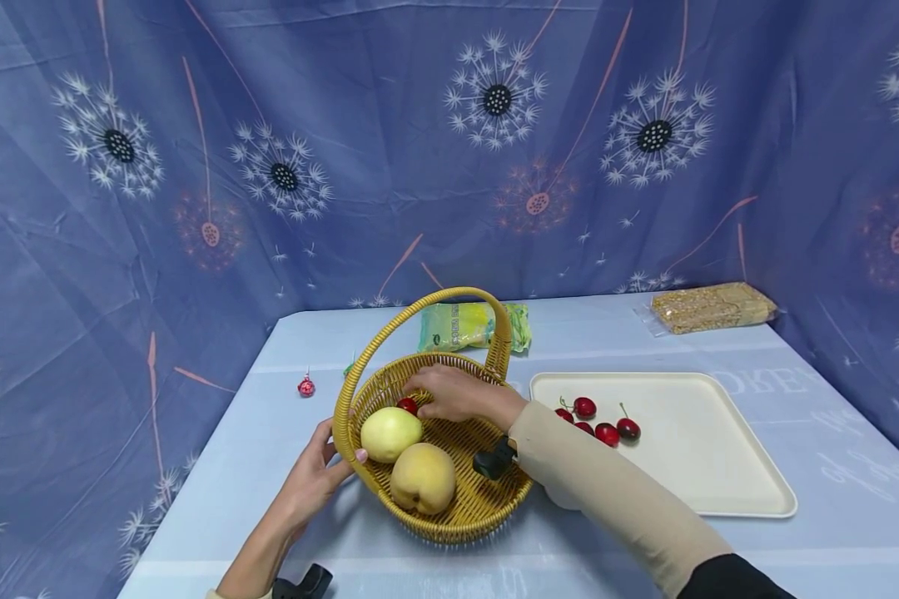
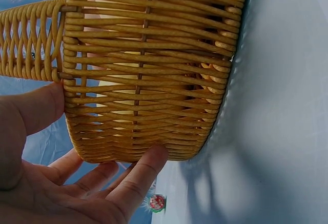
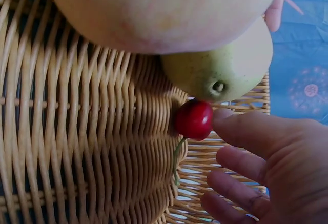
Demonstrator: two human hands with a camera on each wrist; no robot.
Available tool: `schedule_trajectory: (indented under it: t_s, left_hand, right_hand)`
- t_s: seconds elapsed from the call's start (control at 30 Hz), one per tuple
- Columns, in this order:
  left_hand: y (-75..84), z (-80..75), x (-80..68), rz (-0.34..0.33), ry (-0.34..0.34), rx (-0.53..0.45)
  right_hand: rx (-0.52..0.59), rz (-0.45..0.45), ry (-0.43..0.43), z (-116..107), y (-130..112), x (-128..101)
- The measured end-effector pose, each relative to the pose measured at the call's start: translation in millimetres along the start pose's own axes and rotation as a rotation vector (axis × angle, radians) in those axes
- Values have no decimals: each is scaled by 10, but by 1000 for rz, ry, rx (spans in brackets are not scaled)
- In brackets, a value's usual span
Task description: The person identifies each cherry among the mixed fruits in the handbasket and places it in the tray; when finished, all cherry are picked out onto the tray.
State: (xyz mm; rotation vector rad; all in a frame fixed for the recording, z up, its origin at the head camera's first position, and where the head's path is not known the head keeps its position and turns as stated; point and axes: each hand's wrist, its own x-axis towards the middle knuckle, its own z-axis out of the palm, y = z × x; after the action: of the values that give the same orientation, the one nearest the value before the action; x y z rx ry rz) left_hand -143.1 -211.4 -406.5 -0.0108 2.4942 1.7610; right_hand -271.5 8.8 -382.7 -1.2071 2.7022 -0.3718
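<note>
Steadying the wicker basket (image 1: 449,499) near the table's front edge, the left hand (image 1: 316,478) lies on its left wall with fingers nearly straight, thumb on the rim, apparently to stop it sliding; inside the basket, the right hand (image 1: 460,395) reaches with relaxed, uncurled fingers, one fingertip (image 3: 225,119) touching a cherry (image 3: 193,119) beside the pear (image 1: 389,433) and peach (image 1: 422,478); further right, four cherries (image 1: 599,423) lie on the tray (image 1: 719,466); the cherry's stem is partly hidden in the weave.

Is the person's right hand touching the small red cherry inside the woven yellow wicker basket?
Touching. The right wrist view shows the right hand with a fingertip pressed against the small red cherry, which lies in the woven yellow wicker basket.
</note>
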Motion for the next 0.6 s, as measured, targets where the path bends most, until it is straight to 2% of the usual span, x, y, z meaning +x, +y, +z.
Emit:
schedule_trajectory:
  t_s: [0.2, 0.43, 0.6]
  left_hand:
    - [2, 3, 5, -1, 7, 4]
    - [-2, 0, 19, -7, -1, 0]
    - [-2, -1, 19, -11, 1, -3]
  right_hand:
    - [-13, -28, -37, 44, 35, 60]
    - [-44, -129, -43, 109, 33, 155]
    - [-52, -140, -76, 140, 34, 178]
